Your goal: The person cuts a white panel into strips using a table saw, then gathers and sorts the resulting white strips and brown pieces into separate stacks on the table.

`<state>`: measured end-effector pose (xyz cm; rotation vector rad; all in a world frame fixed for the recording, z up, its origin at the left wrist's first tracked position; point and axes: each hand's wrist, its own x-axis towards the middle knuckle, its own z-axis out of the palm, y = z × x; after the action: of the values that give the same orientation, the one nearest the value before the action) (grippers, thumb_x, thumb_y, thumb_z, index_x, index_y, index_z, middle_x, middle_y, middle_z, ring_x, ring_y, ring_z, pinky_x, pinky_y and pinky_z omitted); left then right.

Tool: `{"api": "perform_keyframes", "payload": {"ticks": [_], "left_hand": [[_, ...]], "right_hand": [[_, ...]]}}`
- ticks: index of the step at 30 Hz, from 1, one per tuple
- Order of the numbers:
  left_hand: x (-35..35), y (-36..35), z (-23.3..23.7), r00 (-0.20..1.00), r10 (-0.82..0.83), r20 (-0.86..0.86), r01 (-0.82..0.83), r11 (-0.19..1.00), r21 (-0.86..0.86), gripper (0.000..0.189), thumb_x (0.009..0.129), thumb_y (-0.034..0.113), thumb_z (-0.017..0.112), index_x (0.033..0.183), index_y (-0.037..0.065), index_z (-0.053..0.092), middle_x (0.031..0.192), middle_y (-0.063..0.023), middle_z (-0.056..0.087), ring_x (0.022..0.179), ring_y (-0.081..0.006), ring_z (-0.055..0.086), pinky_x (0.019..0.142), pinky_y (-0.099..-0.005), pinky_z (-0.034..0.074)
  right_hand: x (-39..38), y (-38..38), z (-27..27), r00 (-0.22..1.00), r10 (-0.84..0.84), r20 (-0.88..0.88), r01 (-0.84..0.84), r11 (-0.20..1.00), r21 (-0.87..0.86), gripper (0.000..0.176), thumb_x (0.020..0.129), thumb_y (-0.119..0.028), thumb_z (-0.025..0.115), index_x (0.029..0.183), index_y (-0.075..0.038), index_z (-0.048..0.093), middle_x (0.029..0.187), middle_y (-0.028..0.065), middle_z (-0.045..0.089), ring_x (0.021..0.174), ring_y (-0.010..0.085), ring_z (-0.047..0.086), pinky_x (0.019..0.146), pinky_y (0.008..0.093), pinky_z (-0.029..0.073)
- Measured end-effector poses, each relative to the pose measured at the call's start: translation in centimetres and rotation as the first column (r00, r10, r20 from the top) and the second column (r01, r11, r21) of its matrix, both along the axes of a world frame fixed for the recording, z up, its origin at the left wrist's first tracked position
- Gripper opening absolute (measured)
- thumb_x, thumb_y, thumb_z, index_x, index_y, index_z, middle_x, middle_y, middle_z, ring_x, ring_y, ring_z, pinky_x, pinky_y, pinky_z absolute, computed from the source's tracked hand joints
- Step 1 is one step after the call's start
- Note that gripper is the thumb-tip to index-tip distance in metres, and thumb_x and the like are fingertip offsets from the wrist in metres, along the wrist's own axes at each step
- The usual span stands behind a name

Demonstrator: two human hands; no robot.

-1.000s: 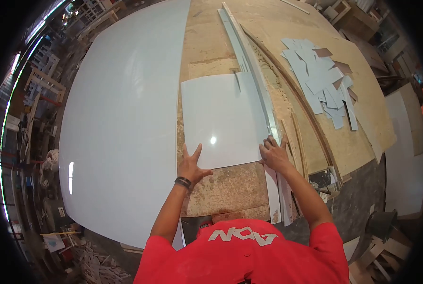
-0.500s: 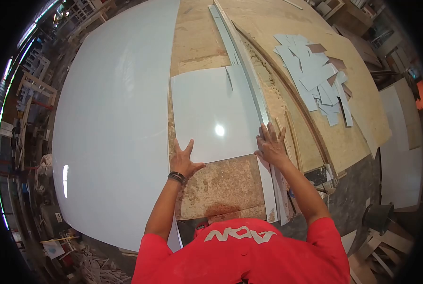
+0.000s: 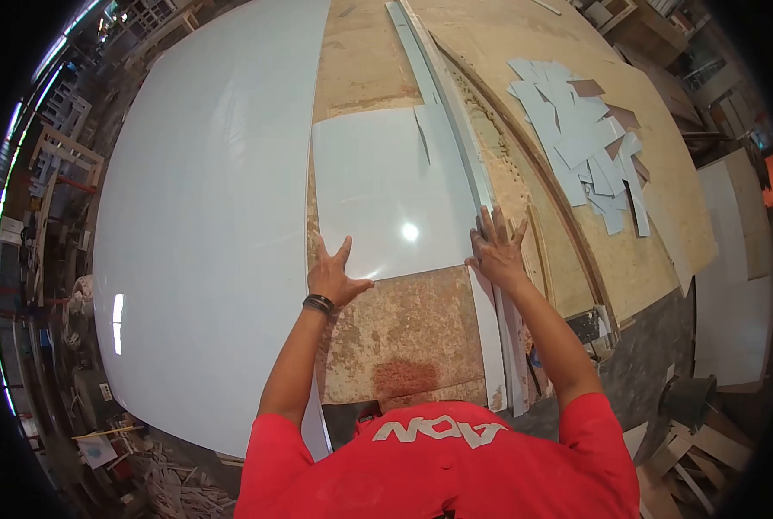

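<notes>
A glossy white rectangular sheet (image 3: 386,190) lies flat on the worn wooden board, its near edge toward me. My left hand (image 3: 338,273) rests at its near left corner, thumb and fingers spread, touching the edge. At the near right corner is my right hand (image 3: 497,248), fingers stretched over the sheet's edge and the long straight strip (image 3: 456,121) along its right side. Neither hand is wrapped round anything. A narrow dark slit or gap shows near the sheet's far right part.
A large white panel (image 3: 205,199) covers the left side. Right of the strip, a pile of white and brown offcuts (image 3: 590,138) lies on a plywood surface (image 3: 663,216). A dark bucket (image 3: 689,400) and wood scraps (image 3: 693,458) are on the floor at lower right.
The white sheet has slid slightly away from me, with both hands moving forward along with it. More of the worn board shows at its near edge.
</notes>
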<state>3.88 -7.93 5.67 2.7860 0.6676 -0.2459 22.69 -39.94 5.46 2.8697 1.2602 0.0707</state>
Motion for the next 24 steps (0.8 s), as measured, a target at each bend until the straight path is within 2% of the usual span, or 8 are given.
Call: {"api": "perform_keyframes", "payload": {"ticks": [9,14,17,24], "left_hand": [[4.9,2.6,1.3,0.991,0.028,-0.128,-0.027,1.0,0.014,0.117,0.057,0.063,0.088,0.157,0.029,0.037,0.158,-0.0339,0.027,0.112,-0.0401,0.068,0.089,-0.0447,0.06],[7.2,4.1,0.6,0.991,0.048,-0.127,-0.04,0.997,0.063,0.12,0.054,0.063,0.089,0.157,0.03,0.038,0.158,-0.0331,0.029,0.124,-0.0432,0.059,0.09,-0.0466,0.059],[8.2,4.6,0.3,0.99,0.043,-0.133,-0.029,0.994,0.104,0.121,0.052,0.065,0.089,0.157,0.03,0.038,0.157,-0.0331,0.03,0.129,-0.046,0.055,0.091,-0.0481,0.059],[8.3,4.5,0.9,0.988,0.038,-0.152,-0.021,0.994,0.11,0.119,0.054,0.064,0.089,0.156,0.029,0.039,0.156,-0.0332,0.031,0.13,-0.0463,0.053,0.093,-0.0484,0.058]], "right_hand": [[4.5,3.1,-0.1,0.999,-0.017,-0.039,0.015,0.998,-0.063,0.062,0.079,-0.051,0.078,0.127,-0.012,0.068,0.168,0.0131,0.015,0.156,0.0347,-0.002,0.109,0.0844,-0.001],[6.8,4.9,0.1,0.994,-0.059,-0.096,0.049,0.993,-0.104,0.061,0.081,-0.05,0.077,0.128,-0.012,0.068,0.169,0.0127,0.013,0.157,0.0346,-0.004,0.109,0.0839,-0.003],[7.7,5.5,0.1,0.993,-0.062,-0.098,0.056,0.997,-0.058,0.059,0.081,-0.049,0.077,0.127,-0.012,0.068,0.17,0.0125,0.01,0.157,0.035,-0.004,0.109,0.0838,-0.003],[7.5,5.3,1.7,0.974,-0.116,-0.196,0.089,0.986,-0.142,0.056,0.08,-0.039,0.08,0.129,-0.014,0.067,0.171,0.011,0.008,0.157,0.0371,-0.001,0.109,0.0843,-0.001]]}}
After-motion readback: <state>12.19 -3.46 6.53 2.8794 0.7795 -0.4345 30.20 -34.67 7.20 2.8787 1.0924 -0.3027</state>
